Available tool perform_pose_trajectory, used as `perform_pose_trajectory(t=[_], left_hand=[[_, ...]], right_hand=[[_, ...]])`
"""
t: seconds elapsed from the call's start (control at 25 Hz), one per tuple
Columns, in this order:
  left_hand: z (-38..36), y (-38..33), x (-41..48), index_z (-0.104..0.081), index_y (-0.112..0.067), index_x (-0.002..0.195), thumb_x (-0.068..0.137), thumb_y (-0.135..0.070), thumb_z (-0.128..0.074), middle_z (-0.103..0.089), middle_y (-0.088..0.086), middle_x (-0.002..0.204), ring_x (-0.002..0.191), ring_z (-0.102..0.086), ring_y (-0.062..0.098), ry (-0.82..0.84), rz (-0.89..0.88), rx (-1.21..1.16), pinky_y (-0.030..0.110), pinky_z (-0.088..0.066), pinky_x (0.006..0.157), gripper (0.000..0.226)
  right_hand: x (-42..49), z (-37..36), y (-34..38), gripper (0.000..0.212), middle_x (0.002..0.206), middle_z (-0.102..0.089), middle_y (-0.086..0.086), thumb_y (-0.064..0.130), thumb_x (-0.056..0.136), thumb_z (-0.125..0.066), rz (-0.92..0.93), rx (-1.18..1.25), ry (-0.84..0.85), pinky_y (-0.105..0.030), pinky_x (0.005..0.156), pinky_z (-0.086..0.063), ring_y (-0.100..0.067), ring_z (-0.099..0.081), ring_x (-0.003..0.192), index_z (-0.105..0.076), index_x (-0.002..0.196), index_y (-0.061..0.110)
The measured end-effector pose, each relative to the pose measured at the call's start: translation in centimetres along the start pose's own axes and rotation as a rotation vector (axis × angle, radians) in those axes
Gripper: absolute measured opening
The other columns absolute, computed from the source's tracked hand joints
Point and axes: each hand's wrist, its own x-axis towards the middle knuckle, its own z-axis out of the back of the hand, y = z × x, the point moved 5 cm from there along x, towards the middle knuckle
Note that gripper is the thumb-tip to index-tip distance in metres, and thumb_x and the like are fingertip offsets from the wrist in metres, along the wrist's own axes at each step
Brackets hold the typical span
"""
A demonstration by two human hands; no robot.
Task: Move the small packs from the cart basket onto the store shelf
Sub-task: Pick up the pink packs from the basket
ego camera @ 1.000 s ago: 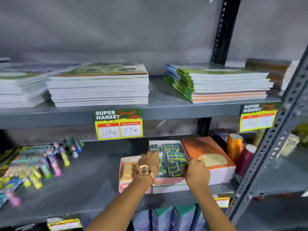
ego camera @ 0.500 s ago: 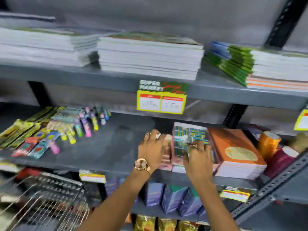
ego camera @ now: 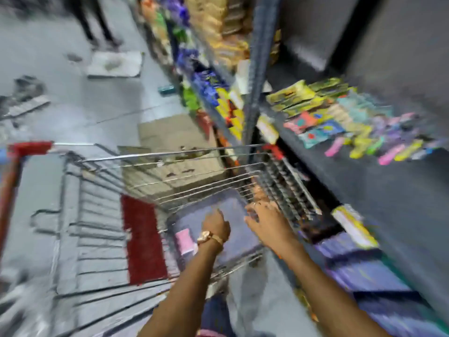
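Note:
The frame is blurred by motion. A wire cart basket (ego camera: 189,166) with a red handle stands left of the grey store shelf (ego camera: 359,181). Both my hands reach down into the basket. My left hand (ego camera: 216,223), wearing a gold watch, has its fingers curled and nothing visible in it. My right hand (ego camera: 266,218) has its fingers spread and empty, close to the basket's right wall. A pink small pack (ego camera: 185,240) lies in the basket just left of my left wrist. Orange packs (ego camera: 258,192) show dimly beyond my right hand.
Colourful stationery packs (ego camera: 340,122) lie on the shelf at the right. A red panel (ego camera: 143,239) lines the basket's near end. Flattened cardboard (ego camera: 175,152) lies on the floor past the cart. A person's legs (ego camera: 97,20) stand far down the aisle.
My view swung from the shelf down and left to the cart. Both hands left the box of small packs on the shelf and now reach into the basket.

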Motion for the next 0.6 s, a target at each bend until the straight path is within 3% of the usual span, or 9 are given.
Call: perform_pose_trajectory(t=[0.12,0.2,0.32,0.48,0.6], left_hand=[[-3.9,9.5,2.5,-0.043,0.004,0.133,0.097,-0.018,-0.050,-0.051,0.026,0.138,0.128,-0.049,0.038,0.156,0.273,-0.189,0.040,-0.043,0.105,0.043],[-5.3,13.4,3.9,-0.046,0.004,0.131,0.095,-0.017,-0.052,-0.051,0.026,0.137,0.127,-0.050,0.037,0.183,0.402,-0.283,0.038,-0.044,0.103,0.042],[-6.3,17.6,6.2,-0.052,0.003,0.129,0.095,-0.011,-0.049,-0.057,0.025,0.132,0.121,-0.056,0.037,0.141,0.542,-0.340,0.035,-0.048,0.094,0.037],[-9.2,20.1,9.7,-0.025,0.002,0.147,0.097,-0.011,-0.041,-0.039,0.028,0.145,0.131,-0.043,0.041,0.142,0.526,-0.240,0.044,-0.038,0.107,0.054],[-10.4,20.7,11.4,-0.021,-0.004,0.149,0.100,-0.019,-0.038,-0.046,0.030,0.138,0.124,-0.050,0.045,0.081,0.535,-0.158,0.051,-0.044,0.100,0.054]], right_hand=[[5.9,-9.8,3.9,0.035,0.126,-0.063,-0.012,0.029,0.088,-0.060,0.050,-0.132,0.385,-0.038,0.102,-0.046,-0.029,-0.053,0.122,-0.062,0.118,0.012],[8.6,-15.1,4.5,0.033,0.126,-0.062,-0.015,0.024,0.087,-0.061,0.051,-0.233,0.516,-0.040,0.101,-0.047,-0.031,-0.054,0.123,-0.063,0.118,0.011],[11.1,-21.2,3.5,0.032,0.130,-0.058,-0.015,0.018,0.090,-0.054,0.012,-0.295,0.598,-0.041,0.099,-0.048,-0.032,-0.052,0.125,-0.061,0.120,0.009],[12.6,-27.9,1.5,0.032,0.135,-0.050,-0.013,0.011,0.094,-0.045,0.031,-0.391,0.579,-0.043,0.097,-0.048,-0.032,-0.045,0.129,-0.053,0.125,0.011],[13.2,-31.4,1.1,0.035,0.131,-0.051,-0.012,0.006,0.089,-0.049,0.161,-0.483,0.531,-0.042,0.094,-0.046,-0.030,-0.046,0.125,-0.050,0.125,0.010]])
